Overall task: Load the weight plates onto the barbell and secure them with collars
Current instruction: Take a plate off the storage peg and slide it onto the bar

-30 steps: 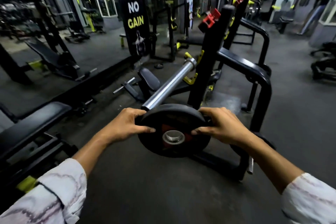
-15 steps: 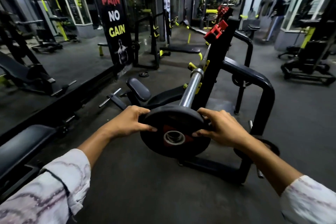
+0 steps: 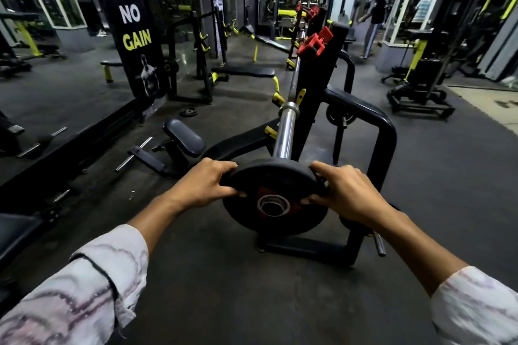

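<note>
I hold a round black weight plate [image 3: 273, 221] with a red label and a steel-ringed centre hole in both hands. My left hand [image 3: 206, 185] grips its left rim and my right hand [image 3: 343, 193] grips its right rim. The plate stands upright, its face toward me, right at the near end of the chrome barbell sleeve [image 3: 286, 134]. The sleeve's tip is hidden behind the plate's top edge. The barbell runs away from me across the black rack upright [image 3: 316, 92]. A red collar [image 3: 315, 42] sits clipped near the top of that upright.
A black bench frame [image 3: 375, 131] wraps around the right of the sleeve. A smaller plate [image 3: 340, 117] hangs on a storage peg there, and another small plate [image 3: 188, 112] lies on the floor. A padded seat [image 3: 183, 141] is at left. A person [image 3: 374, 22] stands far back.
The view has swung so the sleeve now points almost straight away from me. The plate stays gripped in both hands at the sleeve's end, and its centre hole now looks empty.
</note>
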